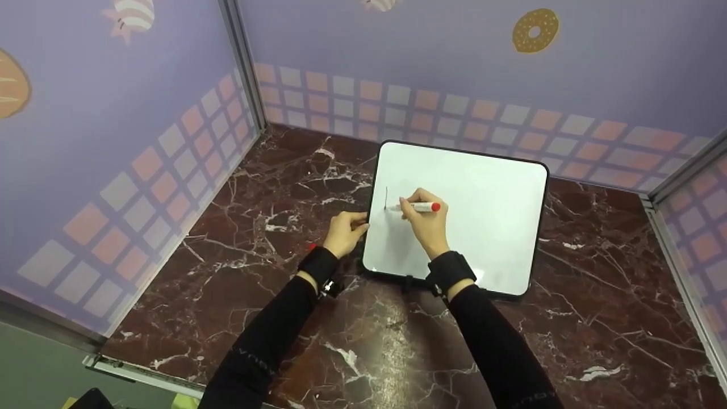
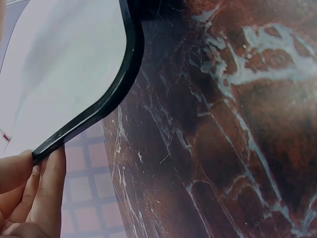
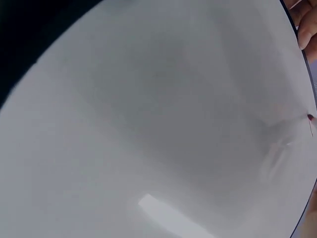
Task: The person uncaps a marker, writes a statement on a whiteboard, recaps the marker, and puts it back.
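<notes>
A whiteboard [image 1: 483,227] with a black frame stands tilted back on the table. My right hand [image 1: 427,222] grips a white marker [image 1: 421,207] with a red end, its tip at the board's left part. A thin, short vertical line [image 1: 386,196] runs up from that tip. At the board's left edge, my left hand [image 1: 342,232] pinches the black frame [image 2: 94,111] between thumb and fingers, as the left wrist view shows. The right wrist view catches the marker tip [image 3: 310,117] on the white surface, while most of the right hand is out of that view.
Beneath the board lies a dark red marbled table [image 1: 238,307]. A small red object [image 1: 312,246] peeks out beside the left wrist. Purple walls with a checked band [image 1: 341,96] enclose the table at the back and both sides.
</notes>
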### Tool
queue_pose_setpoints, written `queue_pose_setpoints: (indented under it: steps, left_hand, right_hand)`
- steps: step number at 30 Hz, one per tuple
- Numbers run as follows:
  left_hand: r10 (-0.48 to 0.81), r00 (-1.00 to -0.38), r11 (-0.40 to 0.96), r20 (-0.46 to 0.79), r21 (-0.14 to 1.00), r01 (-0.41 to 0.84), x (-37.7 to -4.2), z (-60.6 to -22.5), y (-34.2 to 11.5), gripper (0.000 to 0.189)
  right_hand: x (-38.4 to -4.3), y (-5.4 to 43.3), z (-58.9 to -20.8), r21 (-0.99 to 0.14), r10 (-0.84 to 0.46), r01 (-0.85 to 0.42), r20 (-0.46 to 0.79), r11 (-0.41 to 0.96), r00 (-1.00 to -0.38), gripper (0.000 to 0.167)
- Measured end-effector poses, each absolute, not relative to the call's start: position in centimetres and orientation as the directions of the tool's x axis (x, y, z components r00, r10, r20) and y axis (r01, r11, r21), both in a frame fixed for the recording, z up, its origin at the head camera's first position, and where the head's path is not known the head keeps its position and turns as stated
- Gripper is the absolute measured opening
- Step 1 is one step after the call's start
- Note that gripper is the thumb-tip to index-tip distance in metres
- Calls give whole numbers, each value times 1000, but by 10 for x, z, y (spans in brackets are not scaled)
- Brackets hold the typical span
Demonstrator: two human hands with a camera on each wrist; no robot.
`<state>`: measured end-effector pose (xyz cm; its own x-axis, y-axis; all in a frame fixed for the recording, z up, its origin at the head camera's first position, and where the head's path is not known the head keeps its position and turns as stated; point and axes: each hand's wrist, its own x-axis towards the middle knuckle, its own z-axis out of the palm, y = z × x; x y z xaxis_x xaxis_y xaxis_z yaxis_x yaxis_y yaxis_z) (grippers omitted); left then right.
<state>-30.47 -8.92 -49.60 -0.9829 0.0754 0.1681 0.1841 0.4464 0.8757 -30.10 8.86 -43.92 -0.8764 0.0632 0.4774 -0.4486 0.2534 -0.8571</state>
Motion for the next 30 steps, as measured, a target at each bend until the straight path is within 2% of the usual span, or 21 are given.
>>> queue_pose_setpoints:
  steps: [4, 11, 16, 30]
  left_hand:
    - [64, -982, 458, 180, 869, 189, -304, -495, -89, 30]
    - [65, -981, 474, 184, 859, 192, -304, -497, -88, 30]
    - [62, -978, 481, 201, 852, 205, -304, -496, -88, 29]
    - [64, -983, 466, 171, 866, 181, -305, -499, -88, 31]
  right_hand:
    - [-295, 90, -444, -846, 13, -458, 479, 274, -877, 21]
    - [-297, 92, -446, -854, 118, -482, 508, 195, -853, 16]
    - [-297, 94, -444, -859, 100, -469, 495, 206, -863, 16]
    - [-320, 109, -466, -825, 192, -505, 555, 254, -810, 18]
